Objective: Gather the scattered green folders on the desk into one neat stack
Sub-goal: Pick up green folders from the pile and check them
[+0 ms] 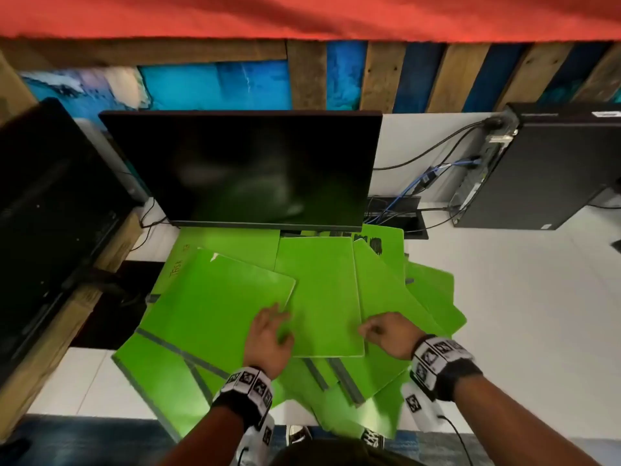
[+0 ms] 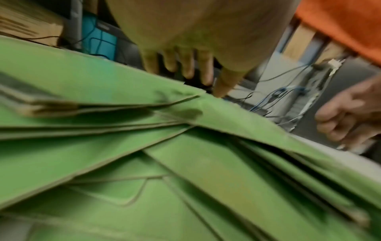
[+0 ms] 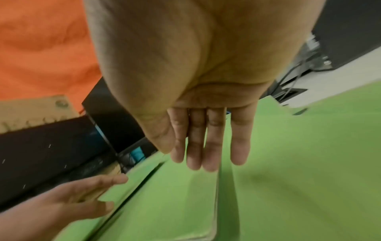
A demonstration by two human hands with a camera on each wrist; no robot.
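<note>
Nearest: folders overhang the near edge of the white desk (image 1: 524,297), some with grey spine strips. Green folders (image 1: 215,297) lie fanned and overlapping, from the near edge back to the foot of the monitor (image 1: 245,169). Left hand (image 1: 268,334) lies with fingers spread and fairly straight on the near right corner of the left top folder, gripping nothing. Right hand (image 1: 386,331) sits at the near right corner of the centre folder (image 1: 319,294); the wrist view shows its fingers straight, nothing held. Judgement: thin card, light, flexible, smooth-faced, likely to slide over one another; best squared by pressing long edges inward, lifted at corners. Far right: desktop tower (image 1: 544,169) with cables
</note>
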